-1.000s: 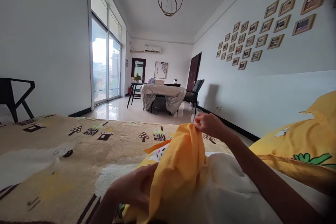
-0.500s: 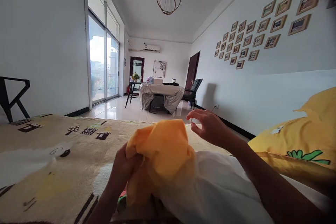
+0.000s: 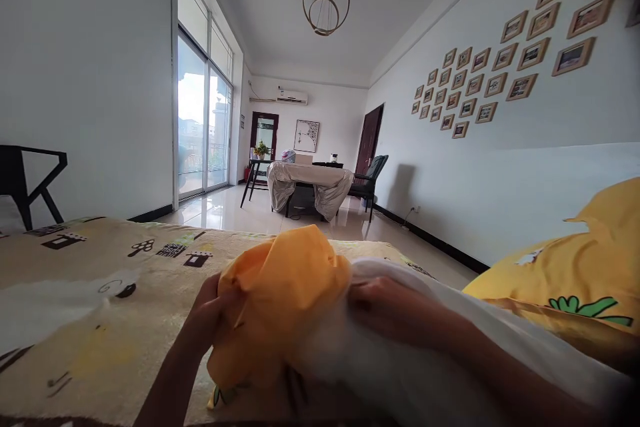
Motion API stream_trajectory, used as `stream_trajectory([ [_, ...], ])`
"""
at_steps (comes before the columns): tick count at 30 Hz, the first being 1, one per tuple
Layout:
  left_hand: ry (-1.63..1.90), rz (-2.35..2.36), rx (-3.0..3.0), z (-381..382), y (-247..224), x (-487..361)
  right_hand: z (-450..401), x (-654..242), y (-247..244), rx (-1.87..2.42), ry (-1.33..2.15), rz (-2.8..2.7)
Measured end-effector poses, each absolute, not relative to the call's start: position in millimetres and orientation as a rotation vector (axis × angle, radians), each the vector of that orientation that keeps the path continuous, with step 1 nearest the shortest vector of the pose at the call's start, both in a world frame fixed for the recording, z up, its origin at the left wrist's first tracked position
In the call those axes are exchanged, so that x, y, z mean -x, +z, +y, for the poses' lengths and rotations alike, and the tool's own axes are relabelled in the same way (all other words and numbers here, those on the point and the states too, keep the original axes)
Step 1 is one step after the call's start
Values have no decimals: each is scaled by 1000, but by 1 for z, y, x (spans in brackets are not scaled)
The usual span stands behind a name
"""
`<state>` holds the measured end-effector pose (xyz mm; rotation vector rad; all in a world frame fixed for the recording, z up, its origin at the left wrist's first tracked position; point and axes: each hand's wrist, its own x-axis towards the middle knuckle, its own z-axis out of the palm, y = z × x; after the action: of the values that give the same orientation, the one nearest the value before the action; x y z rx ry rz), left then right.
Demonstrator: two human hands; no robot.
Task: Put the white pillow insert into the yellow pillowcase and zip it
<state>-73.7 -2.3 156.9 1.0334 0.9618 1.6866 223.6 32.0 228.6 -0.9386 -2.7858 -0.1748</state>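
A bunched orange-yellow pillowcase [image 3: 285,280] covers one end of a white pillow [image 3: 395,373] in front of me. My left hand [image 3: 220,307] is closed on the left side of the pillowcase, with the thumb on top and the cloth gathered in the fingers. On the right, my right hand [image 3: 375,307] lies against the white pillow close to where the orange cloth ends. Its fingers are curled into the soft white surface, and the fingertips are partly hidden. A green print shows on the case's lower left corner.
Underneath lies a cream blanket [image 3: 150,313] with printed figures. At the right rests another yellow pillow [image 3: 565,273] with a green leaf print. A black chair [image 3: 35,180] stands at the left, and a covered table [image 3: 310,173] stands farther off.
My right hand has come down from above the pillow, open before, and now closes on its white surface. My left hand has moved left and slightly down with the pillowcase.
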Motion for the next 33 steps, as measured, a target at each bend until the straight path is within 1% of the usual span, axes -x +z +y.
stream_trajectory([
  [2, 1649, 1026, -1081, -9, 158, 70, 50, -223, 243, 1015, -79, -2704],
  [5, 1638, 1121, -1140, -16, 164, 59, 65, -213, 245, 1028, 132, -2535],
  [9, 1551, 1218, -1257, -14, 172, 50, 73, -190, 229, 980, 673, -2334],
  [12, 1620, 1332, -1315, -9, 174, 56, 73, -175, 224, 903, 998, -2085],
  [15, 1647, 1419, -1349, -7, 174, 65, 71, -170, 226, 830, 1090, -1918],
  [17, 1621, 1464, -1382, -7, 174, 69, 70, -170, 227, 820, 1073, -1949],
  [19, 1625, 1505, -1391, -6, 173, 71, 69, -172, 225, 858, 900, -2057],
  [20, 1642, 1529, -1391, -6, 173, 70, 70, -173, 223, 886, 716, -2117],
  [24, 1711, 1614, -1448, -2, 169, 65, 73, -173, 211, 888, -320, -2278],
  [26, 1677, 1625, -1478, -3, 167, 66, 74, -172, 206, 843, -651, -2306],
  [29, 1526, 1476, -1572, -6, 161, 77, 76, -172, 203, 697, -859, -2232],
  [31, 1471, 1288, -1671, -7, 155, 89, 78, -176, 203, 560, -899, -2134],
  [33, 1492, 1219, -1695, -5, 149, 101, 80, -182, 204, 455, -919, -2022],
])
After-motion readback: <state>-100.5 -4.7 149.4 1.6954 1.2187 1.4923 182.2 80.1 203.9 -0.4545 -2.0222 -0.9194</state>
